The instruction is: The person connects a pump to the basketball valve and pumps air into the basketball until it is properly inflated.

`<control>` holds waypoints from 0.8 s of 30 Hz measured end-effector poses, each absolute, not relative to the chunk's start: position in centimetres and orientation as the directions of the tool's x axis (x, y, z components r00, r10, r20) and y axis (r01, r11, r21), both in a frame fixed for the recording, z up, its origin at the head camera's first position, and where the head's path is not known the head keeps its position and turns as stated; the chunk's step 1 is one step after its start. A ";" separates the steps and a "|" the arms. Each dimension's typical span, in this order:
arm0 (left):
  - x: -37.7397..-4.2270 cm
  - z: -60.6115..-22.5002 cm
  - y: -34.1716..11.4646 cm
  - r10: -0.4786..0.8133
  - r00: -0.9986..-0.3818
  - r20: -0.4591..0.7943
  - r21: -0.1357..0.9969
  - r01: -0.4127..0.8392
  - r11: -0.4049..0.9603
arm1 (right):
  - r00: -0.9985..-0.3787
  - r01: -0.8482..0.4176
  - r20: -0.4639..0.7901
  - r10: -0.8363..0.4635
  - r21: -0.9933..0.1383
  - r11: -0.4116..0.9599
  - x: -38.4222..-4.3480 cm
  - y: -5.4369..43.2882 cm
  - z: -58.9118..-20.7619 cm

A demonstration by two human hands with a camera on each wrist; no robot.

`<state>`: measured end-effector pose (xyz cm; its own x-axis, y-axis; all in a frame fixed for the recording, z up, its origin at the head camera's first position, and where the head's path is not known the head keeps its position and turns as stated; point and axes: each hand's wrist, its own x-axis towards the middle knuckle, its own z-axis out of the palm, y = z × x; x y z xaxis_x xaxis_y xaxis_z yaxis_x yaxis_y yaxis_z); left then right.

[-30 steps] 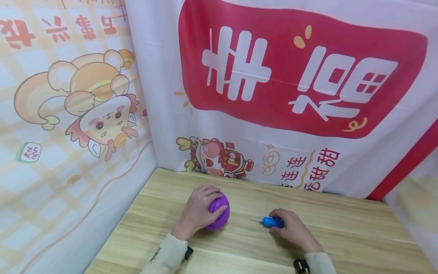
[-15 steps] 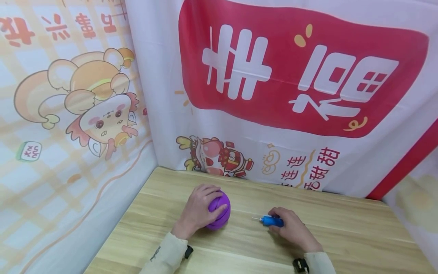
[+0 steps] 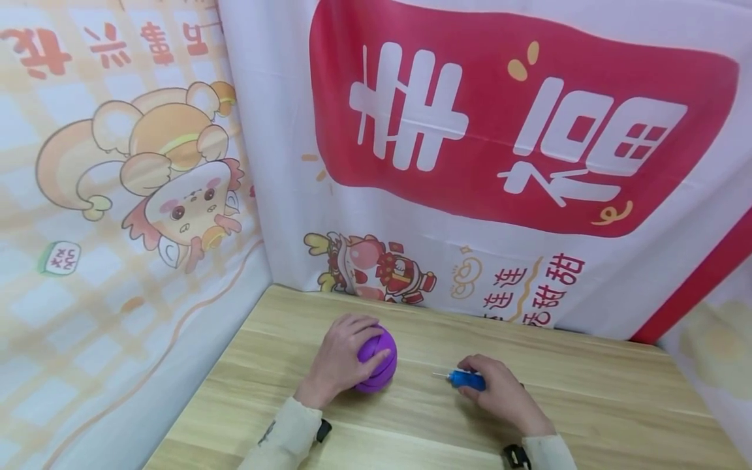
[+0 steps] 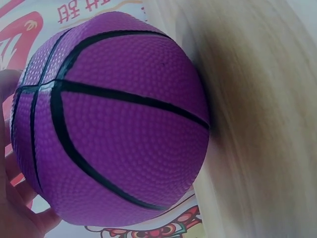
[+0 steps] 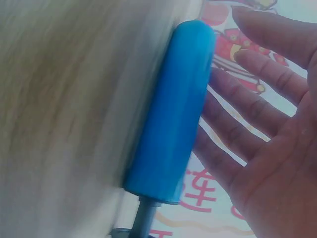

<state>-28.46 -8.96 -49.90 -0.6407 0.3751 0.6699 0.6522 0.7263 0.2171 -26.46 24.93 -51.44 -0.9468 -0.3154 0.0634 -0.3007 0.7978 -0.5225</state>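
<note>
A small purple basketball [image 3: 377, 359] with dark seams sits on the wooden table, and its pebbled surface fills much of the left wrist view. My left hand [image 3: 337, 359] holds it from the left, fingers over its top and thumb along the near side. To the right lies a blue hand pump [image 3: 468, 380], its thin needle [image 3: 440, 375] pointing at the ball. The right wrist view shows the pump's plunger rod [image 5: 143, 215] extending from the near end. My right hand [image 3: 499, 388] is around the pump with fingers loosely spread, fingertips right at the barrel.
The wooden table [image 3: 411, 424] meets a white cloth backdrop with a red printed panel [image 3: 482, 130] along its far edge. A checked cartoon cloth [image 3: 129, 196] hangs on the left. Dark straps [image 3: 517, 455] circle both wrists.
</note>
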 end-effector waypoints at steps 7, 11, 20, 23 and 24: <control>-28.0 -49.8 -9.1 0.370 -0.619 0.693 0.217 0.668 0.712 | -0.928 -0.372 0.173 -0.329 -0.434 0.820 -25.5 24.7 -50.9; -27.9 -49.7 -9.3 0.360 -0.601 0.713 0.222 0.681 0.698 | -0.909 -0.414 0.217 -0.355 -0.393 0.821 -25.2 24.7 -50.6; -27.0 -50.4 -10.5 0.376 -0.586 0.718 0.220 0.703 0.677 | -0.818 -0.554 0.364 -0.445 -0.294 0.779 -23.7 25.0 -50.7; -26.4 -50.6 -11.1 0.380 -0.555 0.740 0.192 0.715 0.672 | -0.796 -0.573 0.399 -0.455 -0.254 0.779 -23.2 25.3 -51.2; -26.2 -50.7 -11.3 0.383 -0.545 0.746 0.184 0.721 0.668 | -0.796 -0.571 0.400 -0.454 -0.248 0.783 -23.0 25.3 -51.3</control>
